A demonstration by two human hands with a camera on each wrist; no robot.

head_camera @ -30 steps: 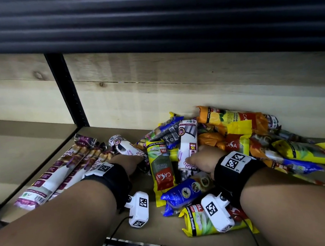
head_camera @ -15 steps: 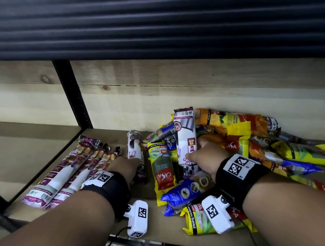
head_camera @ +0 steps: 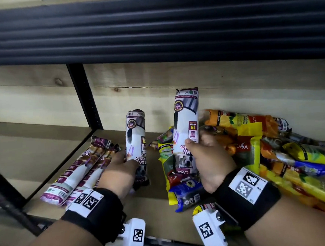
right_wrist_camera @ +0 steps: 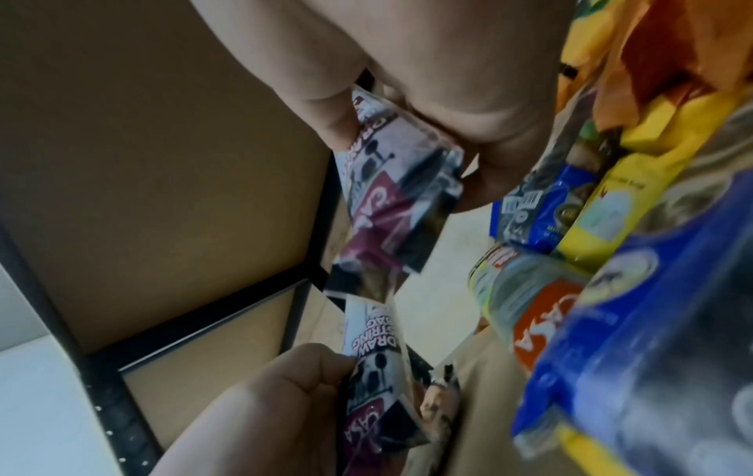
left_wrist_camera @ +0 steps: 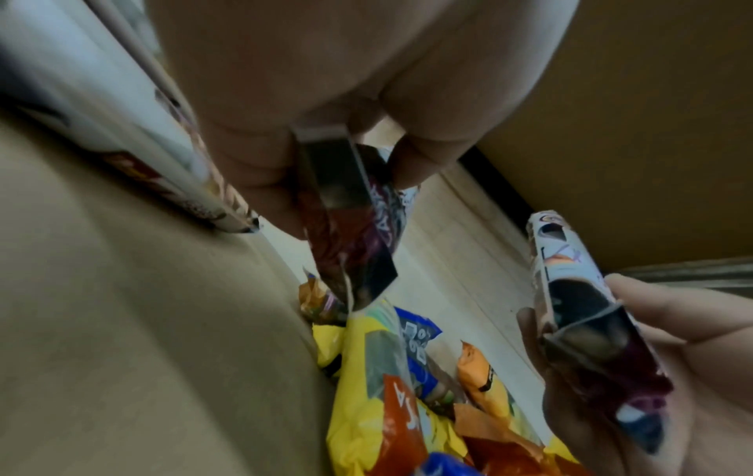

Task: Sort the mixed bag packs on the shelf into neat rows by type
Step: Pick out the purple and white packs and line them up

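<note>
My left hand (head_camera: 120, 169) grips a white and purple drawstring bag pack (head_camera: 135, 141) and holds it upright over the shelf (head_camera: 156, 214); the same pack (left_wrist_camera: 350, 225) shows in the left wrist view. My right hand (head_camera: 207, 158) holds a second pack of the same kind (head_camera: 186, 121) upright, higher, above the mixed pile (head_camera: 254, 145); in the right wrist view that pack (right_wrist_camera: 391, 186) is pinched between thumb and fingers. A row of matching white and purple packs (head_camera: 79, 173) lies on the shelf's left side.
The mixed pile holds yellow, orange and blue packs (head_camera: 188, 193) at centre and right. A black upright post (head_camera: 84, 97) stands at the back left, a pale wooden back wall (head_camera: 232, 92) behind, and a dark ribbed shelf edge (head_camera: 152, 28) overhead.
Both hands have lifted their white and purple packs off the shelf and pile and tilted them upright. The head view has moved closer.
</note>
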